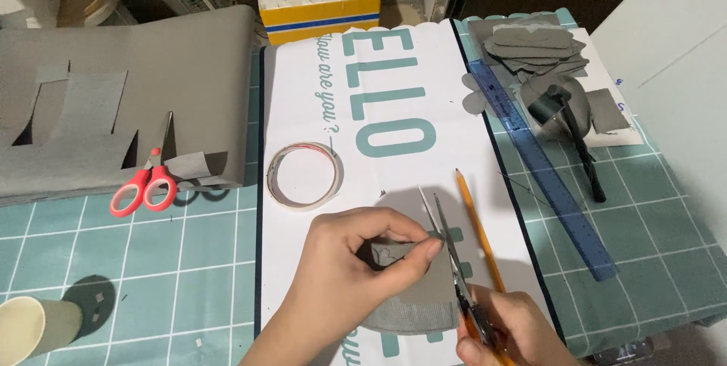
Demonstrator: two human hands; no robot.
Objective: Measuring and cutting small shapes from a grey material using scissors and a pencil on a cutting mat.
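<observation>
Teal gridded cutting mat [136,260] over the table, dim clutter of boxes and a fan beyond the far edge. At the near left corner, a paper cup [34,324] lying on its side. Toward the far left edge, a big sheet of grey card [98,93] with notches cut out, and red-handled scissors [144,188] resting shut against its near margin. Mid-table, a white printed placemat [333,78] with teal lettering; on it a roll of tape [304,175] lying flat. Near the front edge, left hand [356,260], grip clenched on a small grey piece [413,302], pinched between thumb and forefinger and held just above the placemat. Right hand [507,332], grip closed around the handles of a second pair of scissors [447,245], blades parted and biting into the piece's right side. Just beside the blades, a yellow pencil [477,230]. Farther right, a blue ruler [545,169] laid diagonally, a dark twisted strip [587,161], and a heap of grey cutouts [530,44] at the far right corner.

Likely risk: left forefinger very close to the blade edge, so a nick if the cut runs on; a slipping pinch could send the cut astray; pencil could be knocked and roll.
</observation>
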